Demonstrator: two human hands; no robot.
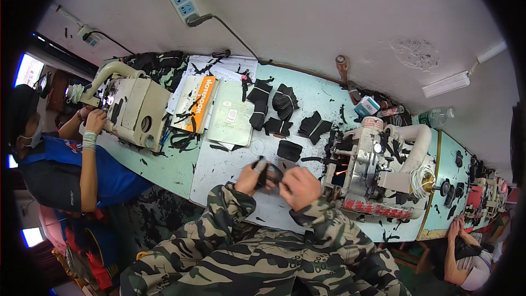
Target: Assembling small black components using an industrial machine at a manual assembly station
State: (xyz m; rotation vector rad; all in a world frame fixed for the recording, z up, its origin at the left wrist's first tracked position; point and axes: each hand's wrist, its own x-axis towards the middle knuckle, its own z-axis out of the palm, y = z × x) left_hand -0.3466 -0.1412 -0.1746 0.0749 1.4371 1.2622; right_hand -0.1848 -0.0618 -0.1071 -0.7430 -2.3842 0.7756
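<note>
My left hand (248,180) is closed on a small bundle of black fabric pieces (265,171) above the near side of the worktable. Close to its right, my right hand (299,187) is curled with its fingertips toward the bundle; what it pinches, if anything, is hidden. A dark curved strip shows between the two hands. Just beyond them lies a flat stack of black pieces (289,151). Farther back are several tied black bundles, among them one (285,102) standing tall and one (314,126) fanned out.
A cream machine (378,164) with a curved arm stands at my right. Left of the bundles lie a pale green folder (233,112) and an orange-edged notebook (192,104). At far left a person works at another machine (134,111). A bottle (433,117) and screwdriver (342,68) sit by the wall.
</note>
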